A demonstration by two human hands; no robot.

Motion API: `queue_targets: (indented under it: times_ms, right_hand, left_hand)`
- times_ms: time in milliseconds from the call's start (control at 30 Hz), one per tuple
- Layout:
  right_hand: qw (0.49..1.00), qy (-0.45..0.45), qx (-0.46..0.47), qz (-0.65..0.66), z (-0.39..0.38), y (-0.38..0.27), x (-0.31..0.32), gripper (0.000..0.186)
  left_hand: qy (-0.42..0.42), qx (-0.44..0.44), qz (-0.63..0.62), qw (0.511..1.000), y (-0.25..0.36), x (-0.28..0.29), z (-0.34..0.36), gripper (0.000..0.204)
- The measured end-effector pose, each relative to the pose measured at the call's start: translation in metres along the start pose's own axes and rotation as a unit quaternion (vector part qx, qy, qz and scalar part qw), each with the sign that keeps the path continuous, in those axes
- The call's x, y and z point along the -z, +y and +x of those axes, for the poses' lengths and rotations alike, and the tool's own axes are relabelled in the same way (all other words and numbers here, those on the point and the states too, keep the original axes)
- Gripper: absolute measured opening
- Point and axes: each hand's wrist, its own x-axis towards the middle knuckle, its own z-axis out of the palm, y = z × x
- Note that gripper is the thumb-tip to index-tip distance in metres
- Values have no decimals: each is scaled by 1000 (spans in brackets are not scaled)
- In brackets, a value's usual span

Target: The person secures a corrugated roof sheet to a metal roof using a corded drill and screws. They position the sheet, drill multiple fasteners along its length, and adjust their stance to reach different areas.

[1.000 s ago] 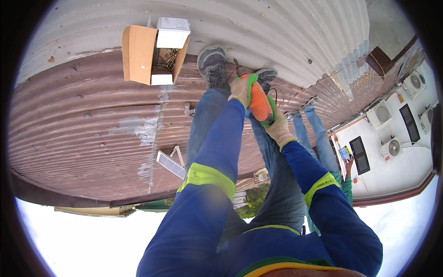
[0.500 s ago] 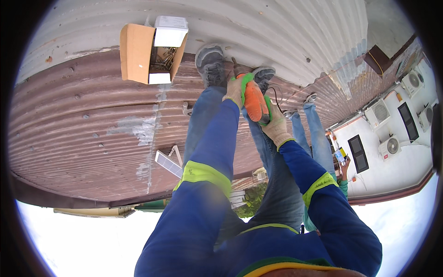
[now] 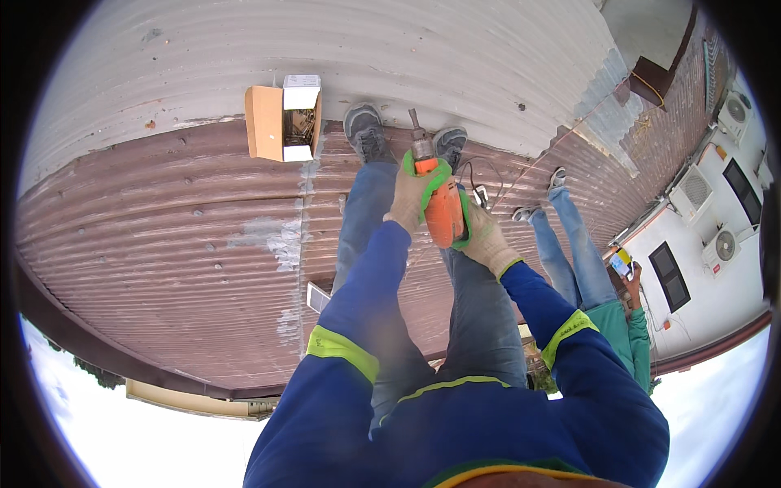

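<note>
An orange power drill (image 3: pixel 444 218) is held in front of my legs with both gloved hands. Its metal chuck (image 3: pixel 421 148) points up the picture, away from me, with a short driver bit or socket above the roof sheet. My left hand (image 3: pixel 411 195) is closed round the front of the body, just behind the chuck. My right hand (image 3: pixel 483 237) grips the rear handle, its fingers partly hidden by the drill. Both gloves are pale with green edging. Left of my shoes, an open cardboard box (image 3: pixel 264 122) holds many loose metal screws (image 3: pixel 301 126).
Brown corrugated roofing (image 3: pixel 154 244) meets a pale grey sheet (image 3: pixel 366 49) near my shoes. A cord (image 3: pixel 569 128) crosses the roof, with a white plug or socket (image 3: pixel 481 196) nearby. At right another person (image 3: pixel 569 244) holds a phone-like device. Beyond are a white wall and air-conditioner units (image 3: pixel 722 248).
The drill has tilted, so its chuck and bit show plainly. My left hand has shifted slightly left and down in the picture. The view has moved, showing more of the other person.
</note>
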Motion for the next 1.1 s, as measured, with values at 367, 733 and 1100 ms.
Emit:
queue_targets:
  times_ms: [367, 733, 1100]
  right_hand:
    - [987, 109, 70, 99, -129, -98, 100, 86]
    - [986, 81, 121, 77, -228, -127, 157, 85]
    - [857, 152, -296, 394, -328, 36, 34, 89]
  left_hand:
    - [-86, -313, 338, 884, 102, -77, -268, 80]
    - [-145, -346, 414, 829, 112, -105, -403, 63]
    - [-197, -226, 339, 892, 132, -109, -406, 45]
